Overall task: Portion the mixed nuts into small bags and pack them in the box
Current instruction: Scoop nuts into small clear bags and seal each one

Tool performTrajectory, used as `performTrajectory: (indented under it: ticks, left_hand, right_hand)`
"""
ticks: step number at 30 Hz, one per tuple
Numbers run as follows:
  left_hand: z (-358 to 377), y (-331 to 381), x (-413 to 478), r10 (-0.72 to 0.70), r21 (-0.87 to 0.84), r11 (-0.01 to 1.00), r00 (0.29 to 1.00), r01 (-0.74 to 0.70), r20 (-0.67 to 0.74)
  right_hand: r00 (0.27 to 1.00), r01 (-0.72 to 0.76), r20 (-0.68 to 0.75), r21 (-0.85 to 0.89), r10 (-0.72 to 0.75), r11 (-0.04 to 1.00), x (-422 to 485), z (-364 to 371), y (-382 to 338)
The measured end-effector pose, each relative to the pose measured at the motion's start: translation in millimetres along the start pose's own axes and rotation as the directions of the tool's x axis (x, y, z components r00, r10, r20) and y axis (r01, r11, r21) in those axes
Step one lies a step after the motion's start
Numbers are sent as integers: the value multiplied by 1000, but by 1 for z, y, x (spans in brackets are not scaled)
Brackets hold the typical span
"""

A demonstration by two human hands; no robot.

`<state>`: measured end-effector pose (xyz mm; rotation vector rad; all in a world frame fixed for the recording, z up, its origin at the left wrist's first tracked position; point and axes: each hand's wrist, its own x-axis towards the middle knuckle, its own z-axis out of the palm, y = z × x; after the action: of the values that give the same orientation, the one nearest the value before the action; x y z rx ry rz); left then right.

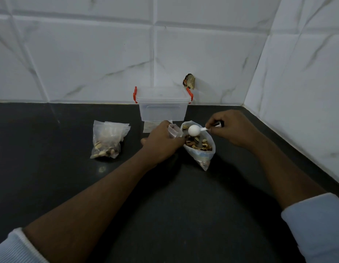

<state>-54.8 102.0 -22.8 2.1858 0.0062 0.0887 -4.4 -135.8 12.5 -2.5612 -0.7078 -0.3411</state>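
hidden: left hand covers most of the small bag; only the open mouth shows, contents can't tell
scoop: white scoop; the bowl reads as a plain white round, load can't tell; handle end is buried in the fingers
unclear: flat pale sheets just near of the box, partly behind the left hand; look like clear bags, not sure
wall mark: dark ragged patch on the far wall above the box's right latch, can't identify
cut off: both forearms leave the frame at the near edge; pale blue sleeves in the corners
left hand: curled round the small bag, held right against the nut bag's left side
right hand: pinches the scoop handle, bowl over the nut bag's mouth
mixed nuts: in an open clear nut bag, right of centre
filled bags: pile at left, well apart from the hands
box: clear, red latches, lid on, far centre near the wall
surface: dark counter
room: white marbled wall tiles, corner at far right
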Motion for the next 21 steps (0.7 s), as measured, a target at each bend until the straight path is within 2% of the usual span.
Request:
performTrajectory:
  ticks: [1,3,5,6,8,12,16,21]
  left_hand:
    - [0,0,0,5,1,1000,1000,-5,0]
    - [0,-1,1,18,-8,1000,1000,-18,2]
    - [0,-1,0,19,-2,1000,1000,-19,-7]
    - [0,-2,1,20,5,1000,1000,-20,-11]
    - [1,-2,1,25,8,1000,1000,-25,-8]
    - [1,-3,3,20,-8,1000,1000,-20,6]
    - [2,-1,2,37,41,999,999,-36,-20]
    - [3,-3,2,62,9,998,998,-62,7]
  right_hand:
    - [1000,1,-14,39,-1,999,-2,-4,1]
    - [998,8,57,103,-14,995,-5,-10,1]
    - [987,18,159,75,-30,997,-7,-5,-3]
    - [986,27,166,36,-33,999,-5,0,-4]
    - [995,33,99,-14,-31,999,-2,4,-4]
    - [999,-8,-36,13,9,1000,-2,0,2]
    - [998,-42,46,-8,42,999,-4,-1,1]
    - [995,-49,86,70,43,996,-8,-10,-6]
